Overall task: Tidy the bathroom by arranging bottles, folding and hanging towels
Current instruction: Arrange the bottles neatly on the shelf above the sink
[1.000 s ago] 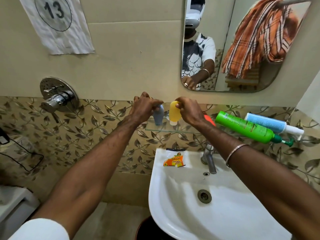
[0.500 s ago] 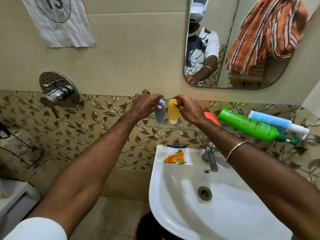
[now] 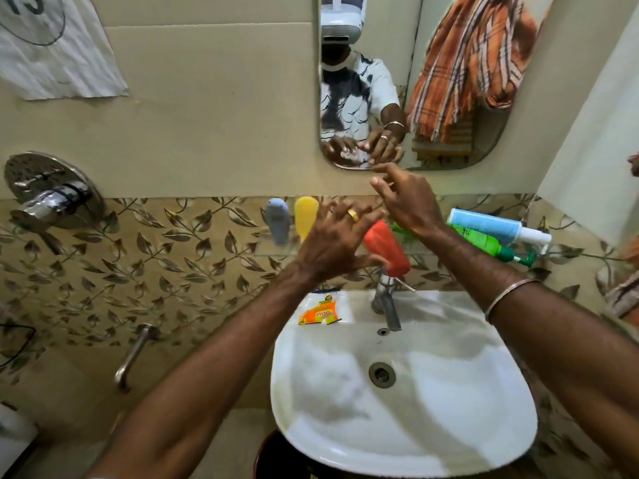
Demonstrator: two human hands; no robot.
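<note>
blue bottle (image 3: 277,221): upright on shelf
yellow bottle (image 3: 305,216): upright, just beside blue
red bottle (image 3: 387,248): tilted
green bottle (image 3: 484,242): lying
white-blue tube (image 3: 491,225): lying behind green

the glass shelf (image 3: 273,251) is mounted on the wall above the sink (image 3: 449,426). two small bottles (image 3: 278,221) stand at its left end. two larger bottles (image 3: 498,226) lie at its right end. a sachet (image 3: 320,316) lies on the sink rim, left of the tap (image 3: 387,305).
</note>
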